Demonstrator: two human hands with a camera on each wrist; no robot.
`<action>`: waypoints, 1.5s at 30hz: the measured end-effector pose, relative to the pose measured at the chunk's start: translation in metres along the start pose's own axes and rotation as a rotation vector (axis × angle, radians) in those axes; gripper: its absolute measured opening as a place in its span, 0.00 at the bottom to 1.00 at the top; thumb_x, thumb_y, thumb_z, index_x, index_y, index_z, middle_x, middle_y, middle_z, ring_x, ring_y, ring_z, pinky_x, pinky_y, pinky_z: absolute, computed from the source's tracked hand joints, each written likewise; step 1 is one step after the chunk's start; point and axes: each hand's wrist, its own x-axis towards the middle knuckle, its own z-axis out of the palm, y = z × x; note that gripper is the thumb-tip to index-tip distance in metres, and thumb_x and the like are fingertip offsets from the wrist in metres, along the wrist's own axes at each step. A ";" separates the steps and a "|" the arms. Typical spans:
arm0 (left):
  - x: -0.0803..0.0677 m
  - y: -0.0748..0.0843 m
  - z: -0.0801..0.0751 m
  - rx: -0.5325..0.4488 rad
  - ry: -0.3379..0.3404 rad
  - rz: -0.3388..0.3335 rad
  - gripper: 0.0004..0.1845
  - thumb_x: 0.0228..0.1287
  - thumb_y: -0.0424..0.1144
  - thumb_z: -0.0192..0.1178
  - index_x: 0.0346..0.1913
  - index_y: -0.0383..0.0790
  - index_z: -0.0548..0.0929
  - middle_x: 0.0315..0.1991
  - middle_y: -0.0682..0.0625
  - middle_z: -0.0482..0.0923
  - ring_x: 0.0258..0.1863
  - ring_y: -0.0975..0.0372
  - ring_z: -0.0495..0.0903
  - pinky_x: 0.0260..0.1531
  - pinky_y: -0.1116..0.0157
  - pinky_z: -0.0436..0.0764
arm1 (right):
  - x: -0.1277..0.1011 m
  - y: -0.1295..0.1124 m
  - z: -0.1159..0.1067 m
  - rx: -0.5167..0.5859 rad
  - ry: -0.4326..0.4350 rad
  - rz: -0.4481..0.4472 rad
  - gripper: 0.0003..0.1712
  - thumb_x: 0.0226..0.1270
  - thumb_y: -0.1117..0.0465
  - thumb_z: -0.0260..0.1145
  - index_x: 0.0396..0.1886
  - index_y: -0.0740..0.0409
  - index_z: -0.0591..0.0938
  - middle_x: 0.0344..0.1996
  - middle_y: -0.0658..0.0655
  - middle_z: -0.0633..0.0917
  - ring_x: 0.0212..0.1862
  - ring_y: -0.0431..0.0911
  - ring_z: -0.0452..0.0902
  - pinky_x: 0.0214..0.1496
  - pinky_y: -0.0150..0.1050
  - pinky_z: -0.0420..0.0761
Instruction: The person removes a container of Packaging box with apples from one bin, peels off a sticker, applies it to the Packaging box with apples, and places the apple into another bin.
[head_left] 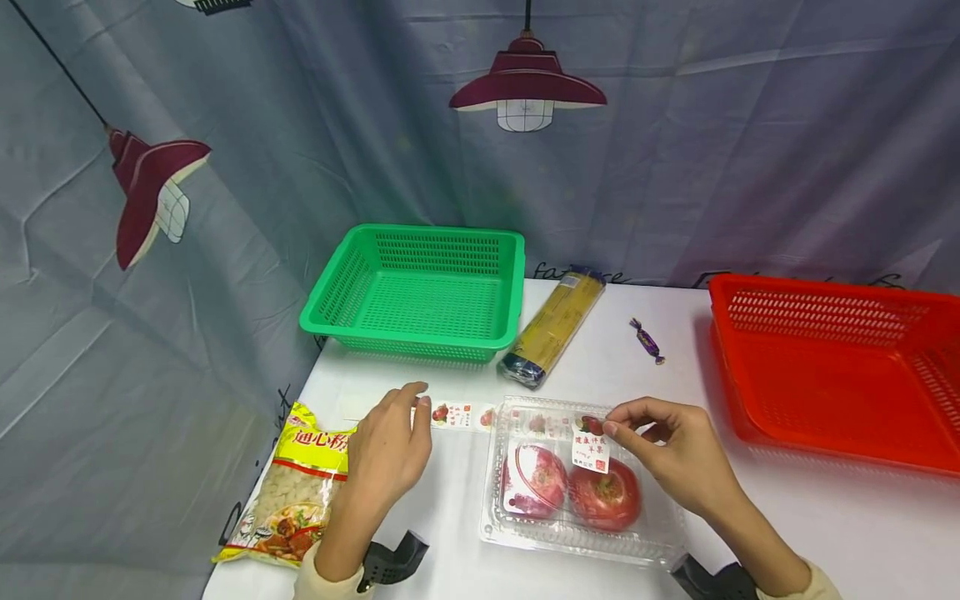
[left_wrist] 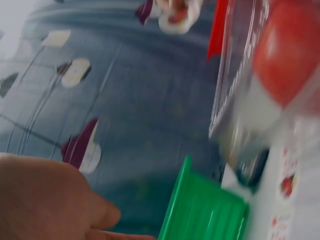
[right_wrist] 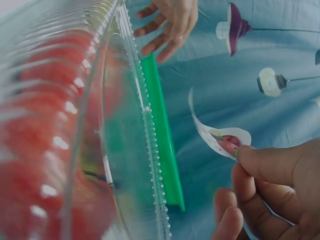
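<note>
White tabletop (head_left: 465,500) is carrying a clear plastic clamshell of red apples (head_left: 577,492); the right hand (head_left: 675,454) is pinching a small white fruit sticker (head_left: 590,446) above it, seemingly mid-labelling, needing pressing down next, while the left hand (head_left: 386,450) is resting spread on the sticker strip (head_left: 457,414).

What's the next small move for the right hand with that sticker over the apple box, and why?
Probably lower the sticker flat onto the clear apple box lid and press it down. The right hand pinches the sticker by its top edge just above the lid, and the wrist view shows it hanging curled and loose. The left hand rests on the sticker strip beside the box.
</note>
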 end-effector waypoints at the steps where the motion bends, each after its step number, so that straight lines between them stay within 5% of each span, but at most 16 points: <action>1: -0.003 0.003 0.001 -0.013 -0.010 0.022 0.17 0.74 0.44 0.53 0.56 0.40 0.82 0.42 0.47 0.83 0.37 0.51 0.83 0.27 0.52 0.78 | -0.001 0.000 0.000 -0.001 -0.007 0.014 0.07 0.57 0.66 0.75 0.30 0.50 0.87 0.26 0.42 0.86 0.28 0.42 0.78 0.30 0.34 0.79; 7: -0.017 0.012 0.013 -0.127 -0.099 0.122 0.19 0.72 0.48 0.57 0.61 0.45 0.79 0.50 0.50 0.81 0.45 0.55 0.81 0.39 0.52 0.78 | -0.003 0.003 0.002 0.011 -0.046 0.062 0.06 0.58 0.66 0.75 0.29 0.50 0.87 0.26 0.42 0.86 0.25 0.44 0.77 0.27 0.36 0.78; 12: -0.027 0.011 0.023 -0.289 -0.232 0.135 0.28 0.71 0.51 0.58 0.70 0.51 0.69 0.63 0.48 0.72 0.52 0.51 0.79 0.49 0.46 0.75 | -0.003 0.003 0.003 0.015 -0.077 0.107 0.04 0.59 0.64 0.75 0.30 0.50 0.87 0.25 0.44 0.86 0.23 0.46 0.76 0.26 0.36 0.78; 20: -0.036 0.007 0.041 -0.553 -0.422 0.127 0.33 0.72 0.51 0.57 0.76 0.58 0.58 0.68 0.44 0.67 0.51 0.51 0.79 0.39 0.61 0.79 | -0.002 0.002 0.004 0.104 -0.174 0.182 0.03 0.59 0.65 0.74 0.32 0.56 0.86 0.25 0.50 0.86 0.22 0.51 0.80 0.26 0.40 0.82; 32: -0.045 0.009 0.051 -0.614 -0.442 0.111 0.34 0.71 0.46 0.60 0.76 0.60 0.59 0.71 0.48 0.62 0.46 0.55 0.79 0.37 0.62 0.79 | 0.000 0.004 0.011 -0.049 -0.210 0.141 0.07 0.54 0.66 0.78 0.28 0.54 0.86 0.21 0.46 0.82 0.21 0.42 0.76 0.23 0.35 0.80; 45: -0.046 0.009 0.051 -0.607 -0.451 0.103 0.33 0.71 0.49 0.58 0.75 0.63 0.59 0.67 0.43 0.67 0.44 0.58 0.78 0.37 0.63 0.79 | -0.001 0.006 0.020 -0.225 -0.112 0.012 0.12 0.46 0.67 0.81 0.29 0.54 0.86 0.19 0.41 0.79 0.19 0.37 0.70 0.22 0.32 0.76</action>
